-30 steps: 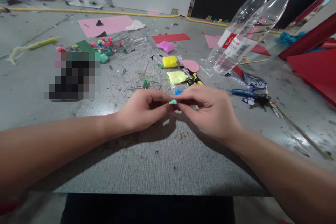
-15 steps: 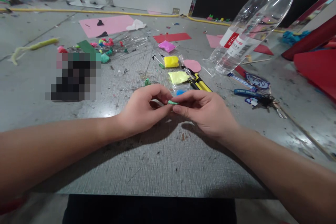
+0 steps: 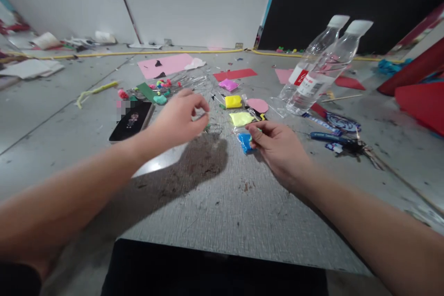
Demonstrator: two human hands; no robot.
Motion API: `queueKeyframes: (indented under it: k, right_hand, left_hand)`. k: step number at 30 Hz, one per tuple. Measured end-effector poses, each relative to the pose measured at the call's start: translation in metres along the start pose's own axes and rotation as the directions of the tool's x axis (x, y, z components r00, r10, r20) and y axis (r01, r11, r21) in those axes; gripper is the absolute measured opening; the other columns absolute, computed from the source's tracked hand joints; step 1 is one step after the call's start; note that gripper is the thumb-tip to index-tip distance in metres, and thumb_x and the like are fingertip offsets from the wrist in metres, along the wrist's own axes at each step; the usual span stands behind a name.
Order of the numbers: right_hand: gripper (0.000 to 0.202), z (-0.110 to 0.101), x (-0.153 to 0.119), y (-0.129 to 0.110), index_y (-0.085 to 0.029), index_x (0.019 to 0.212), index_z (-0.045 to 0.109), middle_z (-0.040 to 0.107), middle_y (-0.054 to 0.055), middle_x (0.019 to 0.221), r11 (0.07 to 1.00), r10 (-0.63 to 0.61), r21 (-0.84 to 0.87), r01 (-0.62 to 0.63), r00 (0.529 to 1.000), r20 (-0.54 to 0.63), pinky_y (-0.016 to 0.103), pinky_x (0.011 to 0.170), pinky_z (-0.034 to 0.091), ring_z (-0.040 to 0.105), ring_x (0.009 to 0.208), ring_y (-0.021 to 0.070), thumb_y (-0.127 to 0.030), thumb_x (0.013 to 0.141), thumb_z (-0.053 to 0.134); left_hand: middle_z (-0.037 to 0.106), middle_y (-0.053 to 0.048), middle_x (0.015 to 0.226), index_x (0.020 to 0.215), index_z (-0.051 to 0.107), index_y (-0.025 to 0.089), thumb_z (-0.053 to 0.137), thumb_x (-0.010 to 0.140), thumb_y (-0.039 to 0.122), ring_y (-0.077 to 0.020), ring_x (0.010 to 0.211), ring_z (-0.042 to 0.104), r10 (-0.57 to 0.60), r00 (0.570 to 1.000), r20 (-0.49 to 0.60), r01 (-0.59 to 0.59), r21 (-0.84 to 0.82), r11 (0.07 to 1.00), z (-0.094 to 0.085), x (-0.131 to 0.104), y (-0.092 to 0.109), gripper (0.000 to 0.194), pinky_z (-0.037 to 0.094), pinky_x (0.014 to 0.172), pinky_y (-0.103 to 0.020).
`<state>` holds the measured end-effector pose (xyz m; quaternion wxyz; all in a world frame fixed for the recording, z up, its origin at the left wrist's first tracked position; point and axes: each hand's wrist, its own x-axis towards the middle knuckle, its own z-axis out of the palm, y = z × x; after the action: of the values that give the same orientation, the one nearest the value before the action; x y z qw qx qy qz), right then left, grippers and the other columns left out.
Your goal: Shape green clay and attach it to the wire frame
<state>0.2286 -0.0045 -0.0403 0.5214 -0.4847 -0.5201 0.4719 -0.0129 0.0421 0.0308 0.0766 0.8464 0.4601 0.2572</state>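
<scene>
My right hand [image 3: 282, 150] pinches a small piece of green modelling clay [image 3: 260, 130] between thumb and forefinger, mostly hidden by the fingers. Beside those fingertips lies a clear packet of blue clay [image 3: 244, 141]. My left hand [image 3: 182, 118] is lifted off the table, apart from the right, its fingers loosely curled with a gap to the thumb and nothing visible between them. Just past its fingertips, a thin looped wire-like thing [image 3: 215, 128] rests on the table. Packets of pale yellow clay [image 3: 242, 119], yellow clay [image 3: 233, 101] and magenta clay [image 3: 228, 84] form a line going back.
Two water bottles [image 3: 308, 88] stand at the right. Nearer are a dark blue strap with keys [image 3: 347, 143]. A black phone [image 3: 133, 120] lies beyond my left forearm, near colourful clay bits [image 3: 160, 99]. Pink paper [image 3: 163, 65] and red paper [image 3: 235, 74] lie farther back.
My hands were together on the green clay; the left has let go and moved up and left. The right keeps the piece and has shifted slightly right. The camera view has tilted up.
</scene>
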Motion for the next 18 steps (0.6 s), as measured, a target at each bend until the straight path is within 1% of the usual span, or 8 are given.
queueKeyframes:
  k: [2,5,8,10,12,14,15,18]
  right_hand:
    - [0.035,0.0,0.001,0.0,-0.022,0.09,0.065,0.06,0.0,0.068,0.999,0.026,0.034,-0.025,0.999,-0.026,0.03,0.051,0.046,0.057,0.058,0.0147,-0.055,0.085,0.075]
    - [0.041,0.0,0.001,-0.004,-0.022,0.091,0.062,0.059,-0.001,0.065,0.996,0.071,0.058,-0.07,0.997,-0.025,0.029,0.044,0.043,0.056,0.051,0.0143,-0.063,0.089,0.067]
    - [0.036,0.002,-0.005,-0.01,-0.022,0.09,0.062,0.057,-0.002,0.063,0.997,0.059,0.048,-0.06,0.998,0.009,0.026,0.04,0.04,0.054,0.048,0.0126,-0.058,0.094,0.064]
    - [0.031,0.004,-0.011,-0.013,-0.022,0.088,0.064,0.057,-0.002,0.063,0.997,0.067,0.039,-0.072,0.99,0.124,0.025,0.041,0.041,0.054,0.049,0.0121,-0.052,0.092,0.068]
    - [0.029,0.007,-0.017,-0.014,-0.021,0.085,0.065,0.056,-0.003,0.061,0.992,0.122,-0.002,-0.128,0.939,0.321,0.026,0.042,0.044,0.054,0.049,0.0124,-0.049,0.089,0.074]
    - [0.027,0.009,-0.02,-0.013,-0.02,0.085,0.067,0.055,-0.002,0.06,0.984,0.179,-0.064,-0.168,0.881,0.437,0.027,0.044,0.047,0.054,0.05,0.0127,-0.046,0.088,0.076]
    - [0.026,0.009,-0.02,-0.011,-0.019,0.087,0.068,0.055,-0.002,0.061,0.982,0.191,-0.087,-0.17,0.878,0.438,0.027,0.045,0.048,0.054,0.05,0.0127,-0.045,0.089,0.074]
    - [0.026,0.006,-0.013,-0.006,-0.018,0.101,0.074,0.06,0.001,0.071,0.987,0.154,-0.09,-0.132,0.94,0.305,0.03,0.049,0.05,0.056,0.055,0.0136,-0.042,0.096,0.065]
  left_hand:
    - [0.067,-0.012,0.097,0.101,0.072,0.015,0.066,0.082,0.035,-0.0247,0.087,0.062,-0.033,0.984,0.177,-0.001,0.186,0.983,-0.013,0.005,-0.018,0.028,0.05,0.08,-0.039]
    - [0.07,-0.014,0.104,0.12,0.072,0.014,0.067,0.083,0.044,-0.0284,0.094,0.065,-0.056,0.935,0.35,-0.033,0.243,0.969,-0.012,0.001,-0.042,0.048,0.05,0.083,-0.041]
    - [0.072,-0.013,0.101,0.109,0.077,0.015,0.056,0.092,0.033,-0.0242,0.089,0.066,0.037,0.933,0.359,-0.106,0.175,0.979,0.003,-0.008,-0.057,0.033,0.05,0.083,-0.038]
    - [0.074,-0.011,0.096,0.1,0.078,0.017,0.052,0.092,0.026,-0.0221,0.087,0.066,0.072,0.944,0.321,-0.117,0.123,0.985,0.009,-0.011,-0.063,0.028,0.05,0.084,-0.037]
    - [0.074,-0.009,0.093,0.095,0.079,0.02,0.053,0.091,0.022,-0.0209,0.087,0.065,0.096,0.95,0.298,-0.125,0.079,0.989,0.009,-0.011,-0.067,0.026,0.05,0.086,-0.037]
    - [0.074,-0.008,0.094,0.093,0.08,0.022,0.056,0.091,0.022,-0.0209,0.091,0.064,0.142,0.941,0.309,-0.162,0.039,0.986,0.006,-0.011,-0.068,0.024,0.049,0.092,-0.038]
    - [0.074,-0.008,0.096,0.093,0.081,0.023,0.059,0.091,0.023,-0.0215,0.095,0.063,0.179,0.929,0.323,-0.194,0.014,0.981,0.005,-0.012,-0.066,0.022,0.047,0.095,-0.039]
    - [0.072,-0.007,0.105,0.095,0.083,0.029,0.061,0.095,0.026,-0.0234,0.106,0.058,0.32,0.877,0.358,-0.308,-0.094,0.947,0.009,-0.017,-0.055,0.023,0.044,0.101,-0.039]
